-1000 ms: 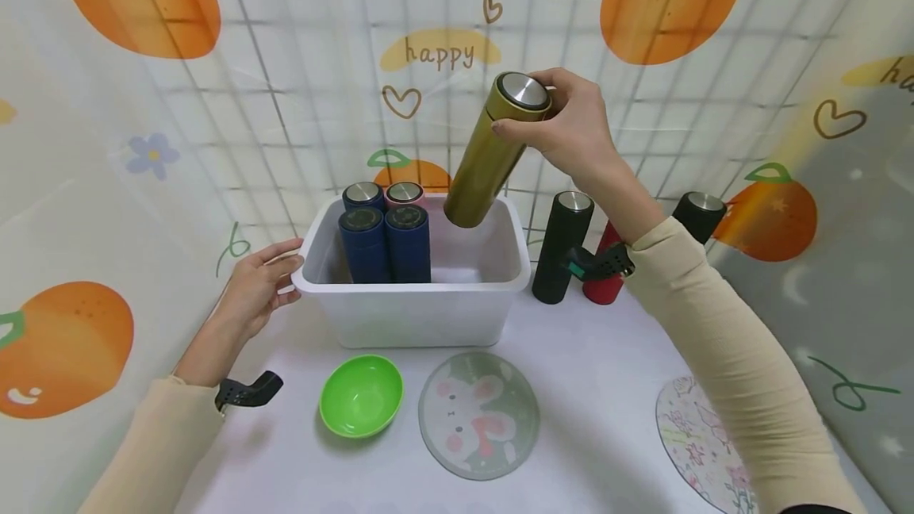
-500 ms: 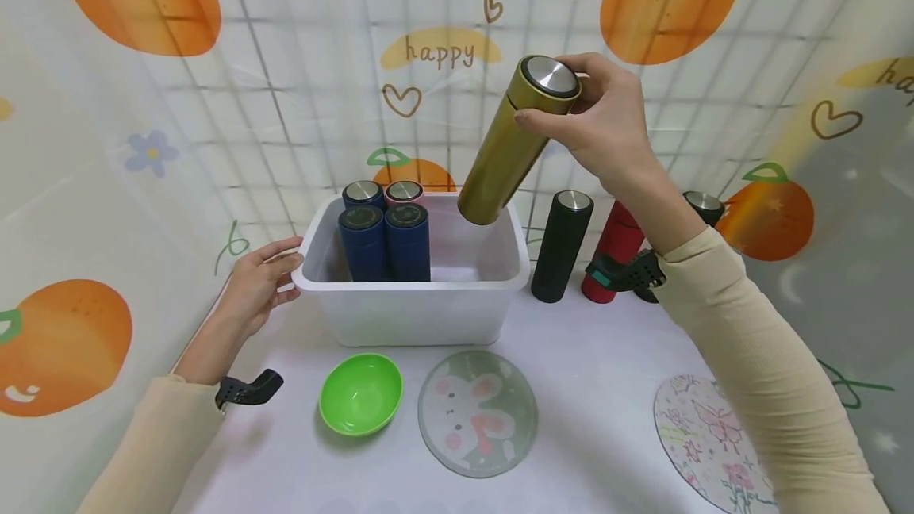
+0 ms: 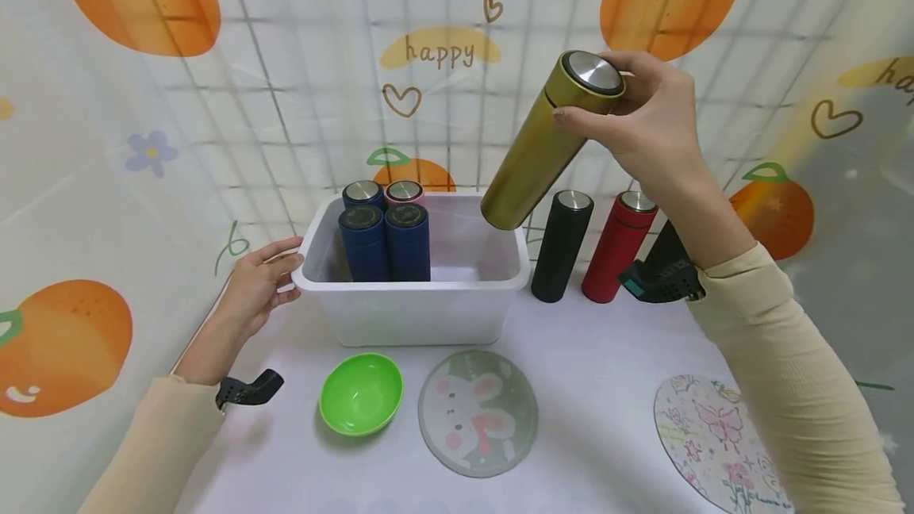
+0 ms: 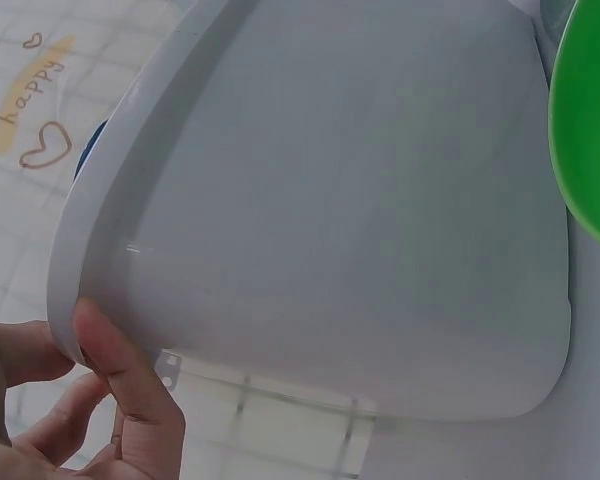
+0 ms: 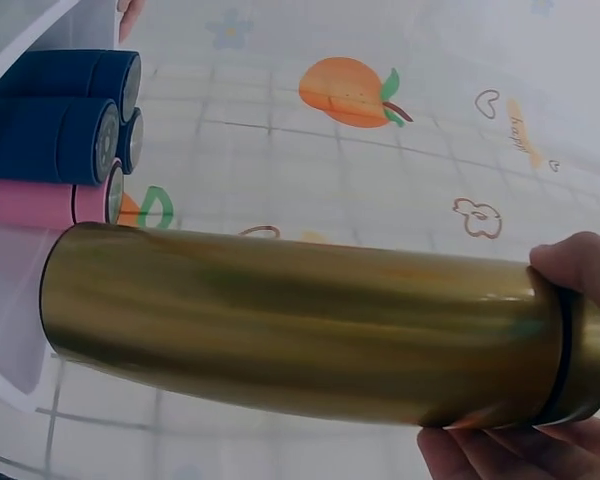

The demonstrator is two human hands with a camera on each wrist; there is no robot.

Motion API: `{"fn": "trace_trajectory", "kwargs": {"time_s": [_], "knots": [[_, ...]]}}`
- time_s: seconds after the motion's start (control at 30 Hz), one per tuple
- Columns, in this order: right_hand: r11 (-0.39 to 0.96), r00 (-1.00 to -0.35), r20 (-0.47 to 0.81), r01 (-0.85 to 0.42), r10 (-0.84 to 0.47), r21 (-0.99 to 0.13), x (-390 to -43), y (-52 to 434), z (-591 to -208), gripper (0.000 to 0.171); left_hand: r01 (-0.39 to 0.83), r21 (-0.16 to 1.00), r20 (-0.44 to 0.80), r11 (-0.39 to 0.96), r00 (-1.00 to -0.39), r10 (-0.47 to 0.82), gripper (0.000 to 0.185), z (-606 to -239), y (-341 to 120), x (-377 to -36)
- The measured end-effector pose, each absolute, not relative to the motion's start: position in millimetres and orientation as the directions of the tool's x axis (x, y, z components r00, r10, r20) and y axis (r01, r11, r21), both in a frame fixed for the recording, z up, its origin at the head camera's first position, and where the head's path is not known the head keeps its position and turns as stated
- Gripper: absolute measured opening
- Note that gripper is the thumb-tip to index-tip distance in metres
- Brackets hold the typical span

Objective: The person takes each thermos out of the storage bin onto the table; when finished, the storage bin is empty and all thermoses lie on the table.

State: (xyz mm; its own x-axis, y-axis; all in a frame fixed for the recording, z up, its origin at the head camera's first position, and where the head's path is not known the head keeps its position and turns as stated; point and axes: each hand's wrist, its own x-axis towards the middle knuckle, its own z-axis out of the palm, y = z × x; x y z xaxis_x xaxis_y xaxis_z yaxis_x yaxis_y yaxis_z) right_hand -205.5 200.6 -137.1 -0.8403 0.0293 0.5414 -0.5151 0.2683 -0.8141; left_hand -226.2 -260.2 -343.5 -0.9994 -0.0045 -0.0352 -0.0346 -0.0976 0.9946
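Gold flask (image 3: pixel 548 141) gripped near its steel cap by the right hand (image 3: pixel 646 121), tilted in the air above the right rim of the white bin (image 3: pixel 414 304) (three blue flasks (image 3: pixel 385 240) and a pink one upright inside); left hand (image 3: pixel 260 280), fingers relaxed, resting on the bin's left edge; black flask (image 3: pixel 562 244) and red flask (image 3: pixel 617 248) upright just beside the bin.

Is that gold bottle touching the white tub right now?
Apart. In the head view the gold bottle hangs tilted in the right hand, its lower end above the white tub rim; the right wrist view shows backdrop between them.
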Motion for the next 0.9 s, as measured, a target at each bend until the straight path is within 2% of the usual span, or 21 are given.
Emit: {"fn": "trace_trajectory", "kwargs": {"time_s": [0.07,0.47,0.9], "knots": [[0.260,-0.834,0.550,-0.524,0.033,-0.811,-201.9,204.9,-136.9,0.056,-0.032,0.995,-0.032,-0.096,-0.999,-0.004,0.051,-343.4,-259.5,-226.9],[0.445,-0.821,0.571,-0.508,0.007,-0.737,-178.2,224.9,-135.6,0.053,-0.028,0.996,-0.030,-0.087,-0.999,-0.021,0.050,-342.1,-257.6,-222.6],[0.490,-0.857,0.506,-0.402,0.095,-0.773,-159.0,268.5,-144.8,0.055,-0.022,0.995,-0.024,-0.099,-1.000,-0.013,0.050,-344.1,-259.4,-224.4]]}}
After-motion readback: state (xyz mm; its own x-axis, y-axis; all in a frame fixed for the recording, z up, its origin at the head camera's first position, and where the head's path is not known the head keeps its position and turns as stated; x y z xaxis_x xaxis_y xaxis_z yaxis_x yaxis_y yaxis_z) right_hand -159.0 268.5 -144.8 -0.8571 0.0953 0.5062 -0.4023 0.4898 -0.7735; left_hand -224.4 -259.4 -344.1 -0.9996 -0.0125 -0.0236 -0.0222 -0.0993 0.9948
